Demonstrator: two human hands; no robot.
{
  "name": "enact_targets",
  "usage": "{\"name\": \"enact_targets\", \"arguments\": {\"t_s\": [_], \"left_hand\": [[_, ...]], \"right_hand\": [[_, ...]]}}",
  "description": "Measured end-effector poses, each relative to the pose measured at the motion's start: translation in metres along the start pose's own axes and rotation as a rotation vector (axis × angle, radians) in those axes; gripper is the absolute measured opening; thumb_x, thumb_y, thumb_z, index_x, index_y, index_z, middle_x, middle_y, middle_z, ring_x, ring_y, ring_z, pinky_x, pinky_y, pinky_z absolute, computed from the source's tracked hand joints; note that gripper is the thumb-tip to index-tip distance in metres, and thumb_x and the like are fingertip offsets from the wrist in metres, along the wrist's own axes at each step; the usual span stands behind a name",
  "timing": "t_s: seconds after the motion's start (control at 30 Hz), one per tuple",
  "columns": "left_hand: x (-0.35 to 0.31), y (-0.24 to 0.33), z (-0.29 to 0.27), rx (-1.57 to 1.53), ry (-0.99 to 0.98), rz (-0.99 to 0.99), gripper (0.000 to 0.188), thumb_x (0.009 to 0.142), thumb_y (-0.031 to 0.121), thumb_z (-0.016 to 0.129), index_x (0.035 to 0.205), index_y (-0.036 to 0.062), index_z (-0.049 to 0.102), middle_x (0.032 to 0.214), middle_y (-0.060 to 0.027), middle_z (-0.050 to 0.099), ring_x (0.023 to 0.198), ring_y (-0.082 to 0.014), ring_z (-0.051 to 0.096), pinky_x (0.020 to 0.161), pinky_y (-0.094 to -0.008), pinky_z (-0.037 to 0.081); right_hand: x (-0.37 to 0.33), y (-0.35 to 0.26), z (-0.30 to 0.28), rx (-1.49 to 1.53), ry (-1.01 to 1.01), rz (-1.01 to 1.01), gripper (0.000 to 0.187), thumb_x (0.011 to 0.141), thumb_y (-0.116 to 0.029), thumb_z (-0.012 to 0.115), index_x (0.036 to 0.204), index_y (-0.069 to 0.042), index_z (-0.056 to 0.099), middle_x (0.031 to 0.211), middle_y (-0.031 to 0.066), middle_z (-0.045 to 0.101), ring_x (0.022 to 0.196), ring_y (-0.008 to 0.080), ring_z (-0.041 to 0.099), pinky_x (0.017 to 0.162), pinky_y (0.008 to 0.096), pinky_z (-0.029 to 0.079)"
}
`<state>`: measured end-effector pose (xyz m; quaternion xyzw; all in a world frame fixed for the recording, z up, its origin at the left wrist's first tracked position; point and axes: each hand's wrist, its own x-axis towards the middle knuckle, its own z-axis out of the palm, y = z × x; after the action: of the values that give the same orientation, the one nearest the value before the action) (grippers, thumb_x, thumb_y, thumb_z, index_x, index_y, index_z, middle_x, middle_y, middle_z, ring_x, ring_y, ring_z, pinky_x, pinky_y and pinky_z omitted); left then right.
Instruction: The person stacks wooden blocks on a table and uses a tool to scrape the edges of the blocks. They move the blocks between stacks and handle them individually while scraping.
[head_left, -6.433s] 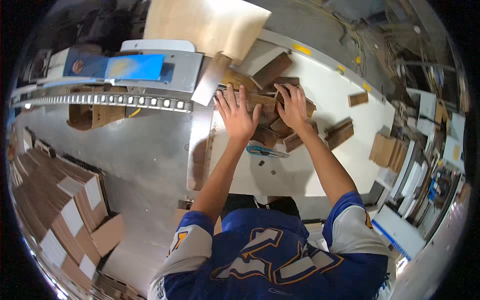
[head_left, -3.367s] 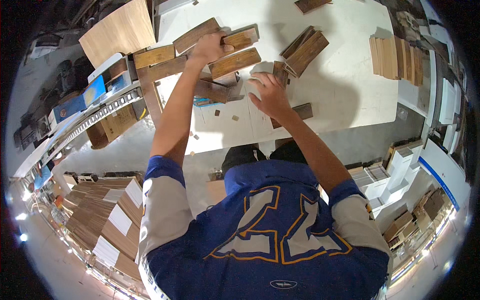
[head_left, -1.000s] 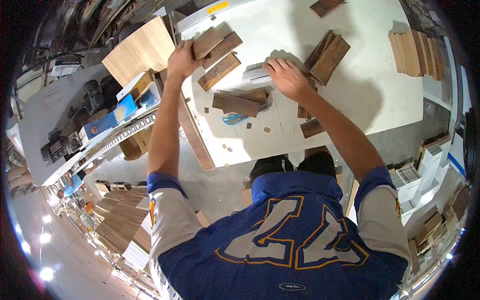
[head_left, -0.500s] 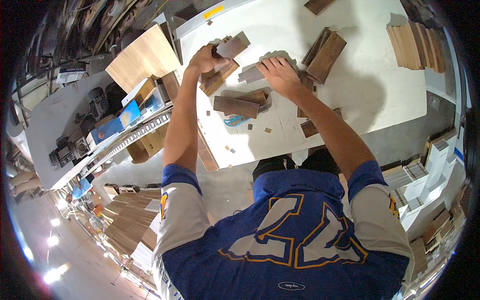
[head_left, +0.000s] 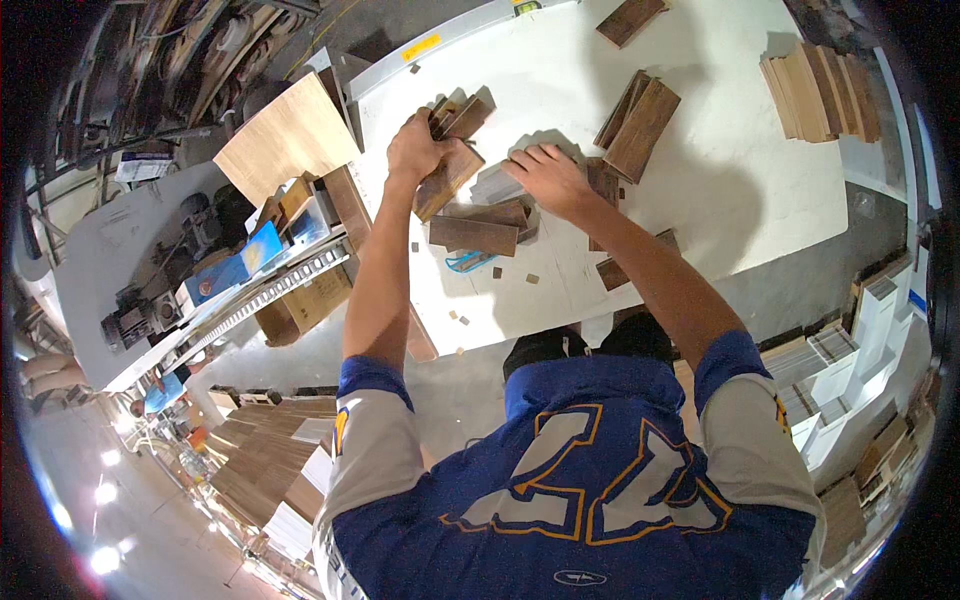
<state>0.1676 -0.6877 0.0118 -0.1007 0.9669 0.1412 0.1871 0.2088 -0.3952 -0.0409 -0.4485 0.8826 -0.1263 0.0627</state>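
My left hand (head_left: 415,148) is closed around a short dark brown wood plank (head_left: 467,118) above a small pile at the table's left side. Another brown plank (head_left: 447,182) lies just below that hand. My right hand (head_left: 550,178), fingers curled, rests on the end of a short grey plank (head_left: 493,186) in the middle of the table; its fingertips are partly hidden. Between my forearms sit more short brown planks (head_left: 472,236), overlapping. A blue utility knife (head_left: 470,262) lies against their near edge, among small square wood chips (head_left: 532,279).
The white table (head_left: 770,210) carries two leaning brown planks (head_left: 642,130) right of centre and a stack of planks (head_left: 820,92) at the far right. A loose plank (head_left: 630,20) lies at the back. Left of the table stands a light wood panel (head_left: 290,140) beside a grey cart (head_left: 90,260).
My left hand has moved slightly right and down, and the plank in it has tilted from its pale face to its brown one. My right hand has shifted slightly left along the grey plank.
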Motion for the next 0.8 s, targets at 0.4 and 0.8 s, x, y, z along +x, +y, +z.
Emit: {"name": "enact_targets", "arguments": {"t_s": [0.4, 0.8], "left_hand": [[-0.006, 0.051, -0.005, -0.350, -0.268, 0.004, 0.046, 0.108, 0.051, 0.067, 0.135, 0.0155, 0.081, 0.131, -0.0170, 0.080, 0.118, -0.0358, 0.077, 0.104, -0.0467, 0.060], [-0.021, 0.013, 0.033, 0.054, 0.047, -0.011, 0.056, 0.096, 0.032, 0.083, 0.137, -0.0003, 0.062, 0.133, -0.0229, 0.074, 0.125, -0.0406, 0.072, 0.109, -0.0504, 0.058]], "right_hand": [[0.005, 0.004, -0.022, -0.055, 0.127, 0.044, 0.102, 0.081, -0.033, 0.095, 0.166, -0.006, 0.046, 0.164, 0.0179, 0.048, 0.154, 0.0366, 0.045, 0.137, 0.0546, 0.027], [0.021, 0.012, -0.035, 0.002, -0.201, 0.086, 0.108, 0.086, -0.041, 0.094, 0.170, -0.005, 0.037, 0.168, 0.0188, 0.044, 0.157, 0.0385, 0.039, 0.136, 0.0541, 0.027]]}}
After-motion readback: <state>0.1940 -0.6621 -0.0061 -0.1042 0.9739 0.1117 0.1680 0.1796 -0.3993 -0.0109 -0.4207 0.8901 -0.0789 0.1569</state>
